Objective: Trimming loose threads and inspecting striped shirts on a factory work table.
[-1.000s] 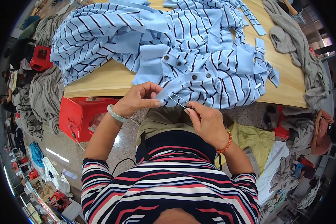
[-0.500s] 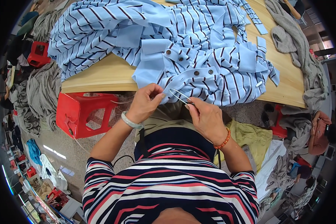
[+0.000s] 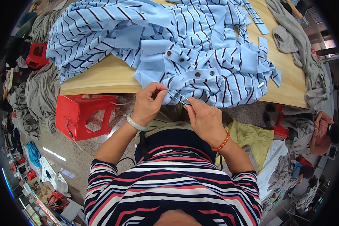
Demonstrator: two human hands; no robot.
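One red plastic stool (image 3: pixel 84 115) stands left, just under the near edge of the wooden table (image 3: pixel 98 77). The left hand (image 3: pixel 148 103) pinches one thin white thread (image 3: pixel 178 98), pulled taut across to the right hand (image 3: pixel 204 118), which pinches its other end. Above them one blue striped shirt (image 3: pixel 169 41) overhangs that edge, five dark buttons showing. Bare tabletop lies right.

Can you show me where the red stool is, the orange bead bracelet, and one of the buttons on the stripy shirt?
red stool (image 3: pixel 83 113): head view, on its flat seat top.
orange bead bracelet (image 3: pixel 223 142): head view, on the beads at the right wrist.
button (image 3: pixel 197 74): head view, on the dark round face.
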